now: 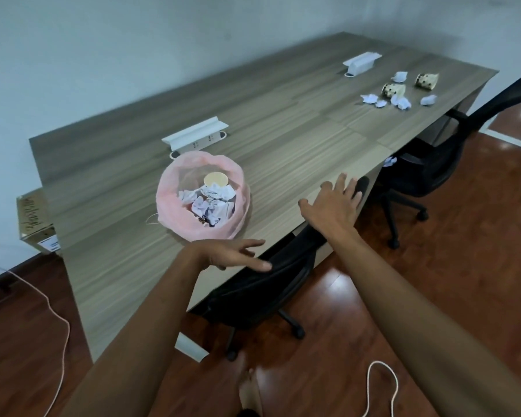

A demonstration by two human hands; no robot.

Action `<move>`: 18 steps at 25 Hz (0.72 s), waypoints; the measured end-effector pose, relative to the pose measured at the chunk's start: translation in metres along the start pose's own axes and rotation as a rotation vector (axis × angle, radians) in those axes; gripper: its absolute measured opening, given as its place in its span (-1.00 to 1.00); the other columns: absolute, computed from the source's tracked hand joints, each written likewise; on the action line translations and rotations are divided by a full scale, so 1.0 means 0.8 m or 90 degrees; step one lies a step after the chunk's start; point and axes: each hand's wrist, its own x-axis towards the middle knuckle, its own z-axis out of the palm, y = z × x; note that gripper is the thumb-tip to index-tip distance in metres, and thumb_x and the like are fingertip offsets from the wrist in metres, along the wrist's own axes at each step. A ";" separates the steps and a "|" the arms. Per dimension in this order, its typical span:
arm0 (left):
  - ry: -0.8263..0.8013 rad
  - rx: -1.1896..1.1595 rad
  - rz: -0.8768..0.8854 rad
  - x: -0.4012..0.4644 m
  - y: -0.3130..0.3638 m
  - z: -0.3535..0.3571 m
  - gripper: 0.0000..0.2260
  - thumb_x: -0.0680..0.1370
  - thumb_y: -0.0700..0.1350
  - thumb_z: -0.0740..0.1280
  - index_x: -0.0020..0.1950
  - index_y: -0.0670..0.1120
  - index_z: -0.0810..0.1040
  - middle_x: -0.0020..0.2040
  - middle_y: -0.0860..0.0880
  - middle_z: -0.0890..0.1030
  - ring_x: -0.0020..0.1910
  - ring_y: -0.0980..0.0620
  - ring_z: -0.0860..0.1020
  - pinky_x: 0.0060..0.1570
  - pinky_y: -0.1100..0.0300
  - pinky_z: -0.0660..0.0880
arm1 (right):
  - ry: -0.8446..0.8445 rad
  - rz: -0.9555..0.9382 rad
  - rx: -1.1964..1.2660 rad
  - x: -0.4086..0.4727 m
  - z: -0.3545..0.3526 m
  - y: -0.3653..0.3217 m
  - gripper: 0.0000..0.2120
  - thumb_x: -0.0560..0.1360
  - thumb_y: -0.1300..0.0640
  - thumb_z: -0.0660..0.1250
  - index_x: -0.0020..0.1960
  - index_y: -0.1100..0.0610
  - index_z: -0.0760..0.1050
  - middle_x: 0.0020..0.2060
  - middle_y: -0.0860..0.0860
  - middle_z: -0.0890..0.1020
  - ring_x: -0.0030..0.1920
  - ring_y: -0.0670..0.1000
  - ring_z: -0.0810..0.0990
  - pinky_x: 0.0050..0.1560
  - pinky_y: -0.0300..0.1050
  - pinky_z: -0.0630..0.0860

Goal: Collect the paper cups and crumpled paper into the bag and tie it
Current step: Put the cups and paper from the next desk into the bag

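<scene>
A pink plastic bag (169, 203) stands open-mouthed on the wooden table (283, 130), holding crumpled paper (205, 203) and a paper cup (215, 179). My left hand (235, 254) hovers just in front of the bag with fingers spread, holding nothing. Over the table's front edge, right of the bag, my right hand (334, 203) is stretched out flat and empty. At the far right end of the table lie two spotted paper cups (394, 90) (427, 80) on their sides among several crumpled paper balls (400, 102).
Two white power-socket boxes (194, 134) (362, 62) sit along the table's middle. Black office chairs (262, 284) (424, 167) are tucked under the front edge; a paper ball (389, 161) lies on the farther seat. A cardboard box (36, 221) stands left, and cables trail on the wooden floor.
</scene>
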 end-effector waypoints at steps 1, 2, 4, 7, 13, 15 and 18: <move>0.061 -0.038 0.014 0.005 -0.004 -0.018 -0.06 0.26 0.42 0.43 0.56 0.22 0.15 0.40 0.09 0.40 0.43 0.00 0.34 0.36 -0.02 0.37 | -0.018 -0.020 0.000 0.017 0.004 -0.017 -0.27 0.53 -0.22 0.17 0.52 0.22 0.20 0.58 0.22 -0.05 0.57 0.27 -0.15 0.53 0.23 -0.12; 0.144 -0.071 0.025 0.011 -0.009 -0.037 -0.09 0.27 0.42 0.43 0.54 0.18 0.22 0.34 0.09 0.46 0.36 0.02 0.41 0.32 0.01 0.42 | -0.042 -0.033 0.007 0.034 0.011 -0.034 -0.27 0.54 -0.22 0.17 0.53 0.22 0.19 0.58 0.21 -0.02 0.57 0.26 -0.11 0.53 0.20 -0.07; 0.352 -0.145 0.053 0.027 -0.023 -0.078 -0.31 0.39 0.22 0.48 0.47 0.07 0.40 0.22 0.07 0.58 0.17 0.05 0.56 0.15 0.09 0.54 | -0.109 -0.048 0.049 0.067 0.026 -0.069 -0.30 0.54 -0.21 0.19 0.51 0.21 0.24 0.55 0.19 0.15 0.54 0.24 0.09 0.49 0.14 0.14; 0.671 -0.235 0.099 0.048 -0.049 -0.138 -0.67 0.47 -0.07 0.45 0.23 0.00 0.59 -0.02 0.10 0.66 -0.02 0.04 0.64 0.03 0.06 0.59 | -0.225 -0.053 0.096 0.109 0.060 -0.114 -0.42 0.52 -0.16 0.25 0.39 0.20 0.39 0.37 0.16 0.47 0.35 0.20 0.43 0.30 0.04 0.42; 0.956 -0.159 -0.124 0.082 -0.144 -0.215 -0.45 0.36 0.00 0.55 0.28 -0.16 0.51 0.17 -0.22 0.54 0.21 -0.25 0.46 0.22 -0.05 0.39 | -0.342 -0.049 0.093 0.160 0.152 -0.178 -0.34 0.51 -0.22 0.30 0.39 0.27 0.41 0.34 0.21 0.51 0.31 0.20 0.51 0.22 -0.08 0.44; 0.863 -0.268 -0.213 0.092 -0.171 -0.226 -0.43 0.38 0.07 0.53 0.29 -0.13 0.47 0.20 -0.20 0.56 0.22 -0.23 0.51 0.19 -0.03 0.44 | -0.359 -0.031 0.109 0.169 0.180 -0.189 -0.40 0.49 -0.18 0.34 0.30 0.28 0.48 0.26 0.21 0.57 0.24 0.21 0.56 0.08 -0.11 0.47; 0.752 -0.265 -0.240 0.104 -0.188 -0.239 -0.73 0.50 -0.01 0.42 0.08 -0.18 0.60 0.08 -0.23 0.65 0.08 -0.23 0.60 0.02 0.04 0.47 | -0.335 -0.025 0.132 0.188 0.199 -0.191 -0.62 0.50 -0.02 0.33 0.07 0.31 0.58 0.11 0.25 0.64 0.11 0.22 0.61 -0.12 -0.21 0.38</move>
